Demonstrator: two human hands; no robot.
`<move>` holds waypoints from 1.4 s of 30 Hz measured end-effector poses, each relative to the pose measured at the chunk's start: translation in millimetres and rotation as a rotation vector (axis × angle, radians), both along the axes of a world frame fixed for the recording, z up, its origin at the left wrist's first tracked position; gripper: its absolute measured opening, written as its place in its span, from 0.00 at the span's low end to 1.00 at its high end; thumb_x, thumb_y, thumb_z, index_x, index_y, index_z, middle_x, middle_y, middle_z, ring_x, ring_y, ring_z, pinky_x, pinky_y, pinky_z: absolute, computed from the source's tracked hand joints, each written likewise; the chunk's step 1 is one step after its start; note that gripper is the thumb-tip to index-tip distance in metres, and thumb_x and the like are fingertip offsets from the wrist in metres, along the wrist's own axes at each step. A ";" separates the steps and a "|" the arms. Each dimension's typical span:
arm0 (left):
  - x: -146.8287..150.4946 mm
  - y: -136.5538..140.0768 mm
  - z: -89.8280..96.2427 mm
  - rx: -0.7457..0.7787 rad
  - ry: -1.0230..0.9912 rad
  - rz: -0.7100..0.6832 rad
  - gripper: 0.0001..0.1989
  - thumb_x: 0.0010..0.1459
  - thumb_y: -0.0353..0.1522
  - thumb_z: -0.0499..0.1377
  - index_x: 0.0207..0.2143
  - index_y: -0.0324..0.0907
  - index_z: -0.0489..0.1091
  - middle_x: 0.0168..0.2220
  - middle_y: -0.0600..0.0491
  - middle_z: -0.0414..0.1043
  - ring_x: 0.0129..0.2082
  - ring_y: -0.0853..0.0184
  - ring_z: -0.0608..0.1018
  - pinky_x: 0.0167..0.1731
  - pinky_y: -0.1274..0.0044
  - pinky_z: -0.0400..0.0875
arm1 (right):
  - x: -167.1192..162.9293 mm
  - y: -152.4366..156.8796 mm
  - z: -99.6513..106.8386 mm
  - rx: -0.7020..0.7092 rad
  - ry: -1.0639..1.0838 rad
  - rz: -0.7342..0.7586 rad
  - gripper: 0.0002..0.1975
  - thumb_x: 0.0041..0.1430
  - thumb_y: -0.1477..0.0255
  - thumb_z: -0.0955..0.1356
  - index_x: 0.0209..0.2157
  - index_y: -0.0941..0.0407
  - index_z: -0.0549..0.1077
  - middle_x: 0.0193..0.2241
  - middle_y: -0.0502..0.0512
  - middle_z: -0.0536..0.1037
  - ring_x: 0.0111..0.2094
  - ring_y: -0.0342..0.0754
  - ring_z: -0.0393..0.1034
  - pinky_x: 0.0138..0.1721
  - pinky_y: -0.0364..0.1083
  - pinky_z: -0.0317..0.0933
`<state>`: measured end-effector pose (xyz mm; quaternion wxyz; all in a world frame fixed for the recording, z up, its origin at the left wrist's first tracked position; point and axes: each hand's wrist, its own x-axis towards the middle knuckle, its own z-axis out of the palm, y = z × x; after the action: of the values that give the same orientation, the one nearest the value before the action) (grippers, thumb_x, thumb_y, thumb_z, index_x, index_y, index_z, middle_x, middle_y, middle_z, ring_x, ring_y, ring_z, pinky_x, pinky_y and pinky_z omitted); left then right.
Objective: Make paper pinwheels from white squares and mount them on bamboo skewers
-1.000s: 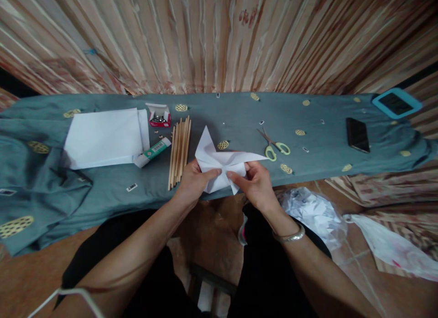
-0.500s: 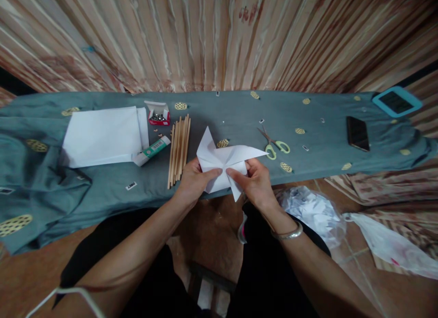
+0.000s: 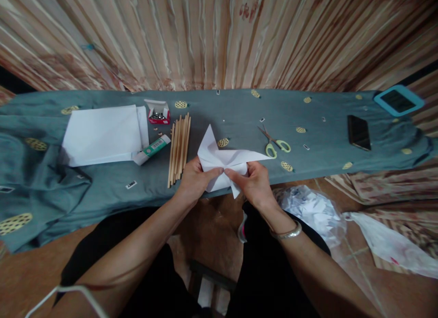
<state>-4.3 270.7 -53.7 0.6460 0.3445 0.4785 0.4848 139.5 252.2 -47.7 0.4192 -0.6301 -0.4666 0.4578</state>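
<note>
A white folded paper pinwheel is held between both hands over the front edge of the cloth-covered table. My left hand grips its left side, the thumb pressed near the centre. From the right, my right hand pinches it, with that thumb also at the middle, nearly touching the other. One paper point rises at the upper left, a second reaches right, and a third hangs below. The fingers behind the paper are hidden. Scissors with light green handles lie just beyond the right-hand point.
Wooden sticks lie left of the pinwheel. Beyond them are a green-and-white box, an open red box of small metal pieces and white paper sheets. A phone and a blue-framed device lie right. A bag of paper scraps sits below.
Both thumbs stay at the pinwheel's centre. The paper has tilted slightly, its right point reaching a little farther right and lower. The hands have barely moved.
</note>
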 end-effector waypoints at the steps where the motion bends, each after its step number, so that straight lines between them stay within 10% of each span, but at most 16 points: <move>1: 0.2 -0.1 0.2 -0.002 -0.001 -0.004 0.16 0.34 0.31 0.70 0.30 0.38 0.74 0.28 0.55 0.78 0.26 0.68 0.75 0.32 0.75 0.72 | 0.3 0.1 -0.1 0.004 -0.008 0.008 0.18 0.43 0.60 0.73 0.31 0.60 0.77 0.28 0.55 0.80 0.26 0.46 0.71 0.27 0.45 0.66; 12: -0.6 0.5 -4.0 0.007 0.013 0.013 0.17 0.34 0.32 0.71 0.30 0.38 0.74 0.26 0.56 0.77 0.25 0.70 0.74 0.30 0.77 0.71 | 3.6 -0.9 -4.9 0.055 -0.004 0.042 0.31 0.45 0.62 0.74 0.52 0.60 0.71 0.35 0.55 0.80 0.32 0.48 0.74 0.33 0.46 0.70; 42: -5.6 2.9 -1.5 0.047 0.120 0.020 0.22 0.31 0.31 0.73 0.33 0.37 0.76 0.29 0.54 0.79 0.28 0.66 0.77 0.32 0.76 0.72 | 0.1 0.1 -3.2 -0.029 0.135 0.024 0.33 0.40 0.63 0.75 0.49 0.62 0.71 0.32 0.54 0.80 0.30 0.50 0.74 0.34 0.49 0.70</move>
<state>-9.9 273.7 -55.2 0.6029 0.3832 0.5084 0.4809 139.7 252.3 -50.9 0.4350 -0.5983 -0.4379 0.5110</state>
